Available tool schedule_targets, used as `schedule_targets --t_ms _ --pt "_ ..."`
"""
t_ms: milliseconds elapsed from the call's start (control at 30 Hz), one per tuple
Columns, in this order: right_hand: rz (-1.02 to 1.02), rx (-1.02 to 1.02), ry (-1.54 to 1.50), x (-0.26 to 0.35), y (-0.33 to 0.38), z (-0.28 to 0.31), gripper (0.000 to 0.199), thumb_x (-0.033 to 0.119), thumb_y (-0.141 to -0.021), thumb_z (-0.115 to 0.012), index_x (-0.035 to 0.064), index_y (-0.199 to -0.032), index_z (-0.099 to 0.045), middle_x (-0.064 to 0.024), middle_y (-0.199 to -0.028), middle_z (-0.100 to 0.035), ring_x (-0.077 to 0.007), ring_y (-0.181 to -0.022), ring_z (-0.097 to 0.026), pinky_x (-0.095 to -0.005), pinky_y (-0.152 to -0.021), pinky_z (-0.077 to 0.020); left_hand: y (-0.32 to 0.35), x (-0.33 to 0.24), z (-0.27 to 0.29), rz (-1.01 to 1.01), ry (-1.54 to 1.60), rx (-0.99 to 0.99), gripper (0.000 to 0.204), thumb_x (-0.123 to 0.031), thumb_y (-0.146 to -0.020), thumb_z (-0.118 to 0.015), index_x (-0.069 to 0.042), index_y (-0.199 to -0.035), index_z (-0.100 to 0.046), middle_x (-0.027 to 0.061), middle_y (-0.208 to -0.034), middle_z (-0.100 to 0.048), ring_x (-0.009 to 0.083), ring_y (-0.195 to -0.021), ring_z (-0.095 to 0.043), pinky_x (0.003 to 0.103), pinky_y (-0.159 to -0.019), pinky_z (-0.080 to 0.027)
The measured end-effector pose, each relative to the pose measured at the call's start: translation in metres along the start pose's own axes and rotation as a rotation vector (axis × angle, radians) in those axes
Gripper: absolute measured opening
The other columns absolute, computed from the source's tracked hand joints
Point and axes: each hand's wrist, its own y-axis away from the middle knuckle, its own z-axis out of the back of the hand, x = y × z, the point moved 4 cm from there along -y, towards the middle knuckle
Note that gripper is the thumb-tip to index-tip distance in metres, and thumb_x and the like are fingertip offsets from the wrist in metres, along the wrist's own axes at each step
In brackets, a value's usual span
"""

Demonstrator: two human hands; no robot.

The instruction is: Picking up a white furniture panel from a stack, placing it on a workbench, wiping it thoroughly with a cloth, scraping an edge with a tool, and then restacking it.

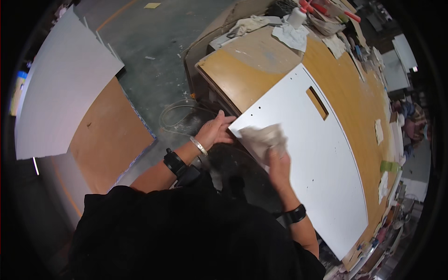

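A large white panel (298, 140) lies on the wooden workbench, with small holes and a rectangular cut-out near its far end. My right hand (279, 165) is closed on a light beige cloth (263, 140), which is smeared by motion over the panel's near left edge. Beside the panel's left corner is my left hand (218, 129), its fingers stretched out and apart, the tips close to the edge. Whether those fingertips touch the panel is hard to make out.
Around the panel shows the yellow-brown workbench (242, 70). Rags, a white bottle (297, 17) and red-handled tools (317, 7) crowd its far end. A green tape roll (389, 166) sits at the right. On the left are a white sheet (65, 88) and a brown board (109, 135). A thin hose (163, 116) loops below.
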Motion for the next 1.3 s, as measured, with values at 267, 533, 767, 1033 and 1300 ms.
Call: schedule_targets --t_ms 267,533,767,1033,1300 --pt "-0.102 0.041 -0.9 -0.007 -0.013 0.006 0.047 0.024 -0.091 -0.051 -0.0017 -0.128 -0.037 -0.0142 -0.124 -0.047 -0.0237 -0.113 -0.049 -0.0361 -0.095 -0.0408 0.01 -0.04 -0.036 -0.582 -0.449 0.086 0.047 -0.019 -0.078 -0.068 0.001 -0.118 -0.052 0.0082 -0.105 -0.061 0.0138 -0.098 -0.054 0.028 -0.085 -0.043" --pt "-0.144 0.368 -0.659 -0.006 -0.002 0.001 0.05 0.023 -0.083 -0.064 -0.0014 -0.122 -0.044 -0.0097 -0.112 -0.056 -0.0182 -0.102 -0.055 -0.0301 -0.088 -0.0445 0.022 -0.02 -0.05 -0.214 -0.46 0.202 0.036 -0.02 -0.079 -0.07 0.001 -0.105 -0.057 0.0013 -0.089 -0.062 0.005 -0.077 -0.054 0.022 -0.068 -0.047" --pt "0.173 -0.29 -0.144 0.021 -0.01 0.052 0.039 0.029 -0.094 -0.044 -0.0016 -0.119 -0.048 -0.0083 -0.1 -0.061 -0.017 -0.094 -0.058 -0.0313 -0.082 -0.0462 0.04 0.001 0.001 -0.063 -0.476 0.124 0.027 -0.018 -0.09 -0.054 0.002 -0.108 -0.054 0.0087 -0.09 -0.062 0.0159 -0.079 -0.063 0.025 -0.069 -0.051" --pt "0.624 -0.24 0.88 -0.007 -0.033 -0.063 0.068 0.009 -0.065 -0.06 0.0212 -0.129 -0.044 -0.015 -0.138 -0.034 -0.0363 -0.127 -0.031 -0.0508 -0.106 -0.0201 0.025 0.026 0.023 0.038 -0.445 0.006 0.026 -0.014 -0.089 -0.05 0.0 -0.11 -0.053 0.0083 -0.096 -0.062 0.0156 -0.082 -0.063 0.024 -0.072 -0.05" --pt "0.296 -0.478 0.97 -0.061 0.044 0.011 0.053 0.022 -0.084 -0.049 0.0101 -0.134 -0.036 -0.0149 -0.137 -0.036 -0.033 -0.128 -0.03 -0.0499 -0.107 -0.0174 0.015 0.039 0.016 0.109 -0.556 -0.005 0.023 -0.013 -0.089 -0.05 0.0 -0.108 -0.055 0.008 -0.093 -0.063 0.0141 -0.08 -0.062 0.024 -0.067 -0.05"
